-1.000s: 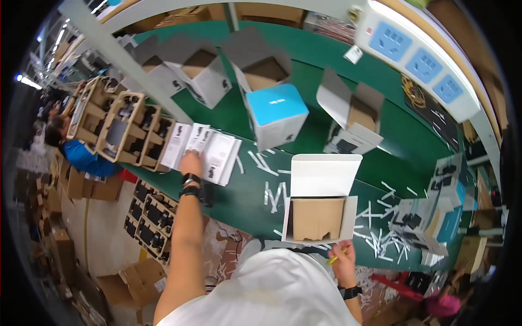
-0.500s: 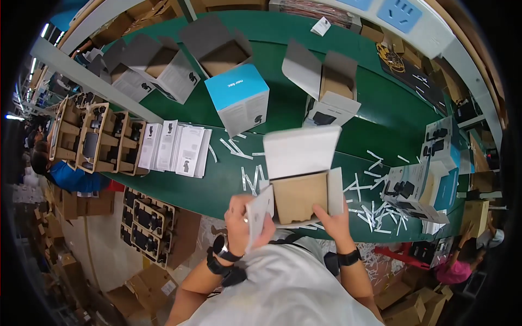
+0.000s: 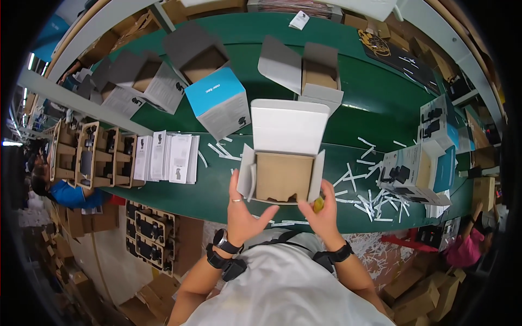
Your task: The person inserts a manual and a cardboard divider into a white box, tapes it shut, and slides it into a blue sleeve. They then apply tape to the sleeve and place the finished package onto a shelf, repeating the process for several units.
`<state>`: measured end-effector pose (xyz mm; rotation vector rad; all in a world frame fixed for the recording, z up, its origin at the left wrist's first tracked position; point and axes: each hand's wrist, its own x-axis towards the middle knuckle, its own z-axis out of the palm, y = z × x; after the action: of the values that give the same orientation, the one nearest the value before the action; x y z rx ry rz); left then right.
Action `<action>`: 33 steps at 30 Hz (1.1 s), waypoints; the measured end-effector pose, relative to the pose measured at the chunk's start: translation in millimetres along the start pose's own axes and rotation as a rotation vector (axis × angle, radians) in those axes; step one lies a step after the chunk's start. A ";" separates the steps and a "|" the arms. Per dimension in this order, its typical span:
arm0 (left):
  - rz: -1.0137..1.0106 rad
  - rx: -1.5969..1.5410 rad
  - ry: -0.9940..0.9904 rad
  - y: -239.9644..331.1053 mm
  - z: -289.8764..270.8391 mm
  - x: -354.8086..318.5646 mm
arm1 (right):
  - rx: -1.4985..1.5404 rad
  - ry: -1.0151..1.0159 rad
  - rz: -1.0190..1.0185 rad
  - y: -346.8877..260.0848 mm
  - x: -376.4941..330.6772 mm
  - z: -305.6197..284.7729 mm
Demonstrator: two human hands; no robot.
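In front of me on the green table stands an open white box, its lid folded back. A brown cardboard insert fills it, with a ragged notch along the near edge. White flaps stand at its sides; a white leaf by the left one may be a booklet. My left hand, thumb spread, rests open against the box's near left corner. At the near right corner my right hand curls around a small yellow object, mostly hidden between thumb and fingers.
Booklet stacks and brown trays of black devices lie left. A blue-topped box and other open boxes stand behind. White paper strips and printed boxes are right. Two people work beyond the table ends.
My left hand has let go of the white booklet and opened beside the box. A yellow object now shows in my right hand, which has shifted from the insert to the box's corner.
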<state>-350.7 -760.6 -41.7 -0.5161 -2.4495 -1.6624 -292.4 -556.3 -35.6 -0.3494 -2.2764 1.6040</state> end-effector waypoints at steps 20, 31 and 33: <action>-0.021 -0.112 -0.042 -1.7 -11.4 28.5 | -0.248 -0.132 -0.271 -14.7 2.5 -10.3; 0.144 0.304 -0.008 4.9 -15.4 27.9 | -0.186 -0.189 -0.164 -16.0 -2.9 -11.1; 0.179 0.413 0.040 -1.6 -9.9 30.6 | -0.159 -0.167 -0.158 -15.4 -0.9 -9.3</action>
<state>-380.5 -764.0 -30.2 -0.6100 -2.5303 -1.0493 -288.0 -553.8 -18.3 -0.0715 -2.4945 1.4262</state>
